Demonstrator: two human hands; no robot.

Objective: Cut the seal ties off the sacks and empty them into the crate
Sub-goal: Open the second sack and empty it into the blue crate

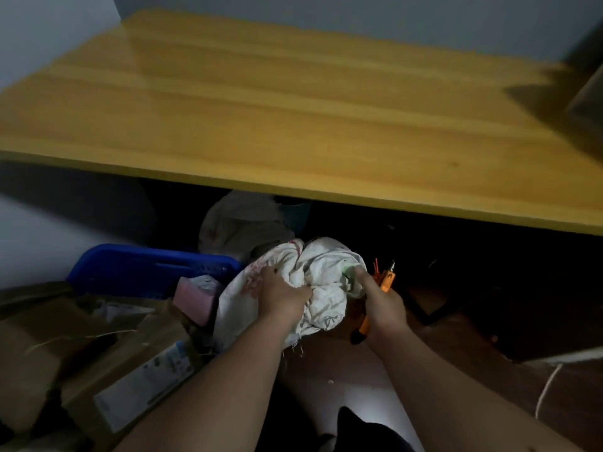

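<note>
Both hands worked below the front edge of a yellow wooden table (293, 102), in dim light. The left hand (282, 296) was closed on the near left side of a crumpled white sack (321, 272), with its fingers bunched into the fabric. The right hand (380, 305) gripped the right side of the same sack, its forefinger pressed against a green mark on the cloth. The same right grip was also clamped around an orange-handled cutter (386, 278); the tool's tip projected past the hand, pointing away from the person, and the handle end showed below the wrist. A thin orange tie (376, 267) stood just beside the cutter tip; whether it was attached to the sack could not be determined.

The sack was held off the floor, between the two hands, just to the right of a blue crate (146, 265). The crate stood on the floor at left, partly under the table. A pink block (192, 296) lay beside the crate's near right corner, touching the sack's left edge. A second, darker sack (241, 223) sat behind the held one, under the table edge. Brown cardboard boxes (107, 353) occupied the lower left; one carried a white label (143, 386), its print unreadable.
</note>
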